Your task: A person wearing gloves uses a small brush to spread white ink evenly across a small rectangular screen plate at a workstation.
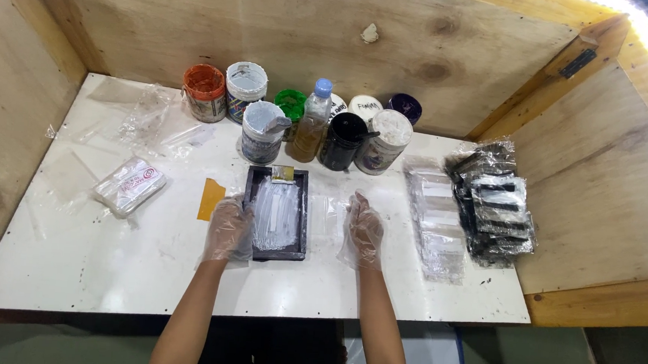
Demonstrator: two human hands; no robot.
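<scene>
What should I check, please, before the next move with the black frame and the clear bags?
1. Left hand steadying black frame: ok, it rests on the left edge.
2. Right hand flat on a clear bag: ok.
3. Both hands gloved: ok.
4. White layer in the frame dry: cannot tell.
5. Open jars clear of the hands: ok.
6. Bag stacks within reach on the right: ok.
</scene>
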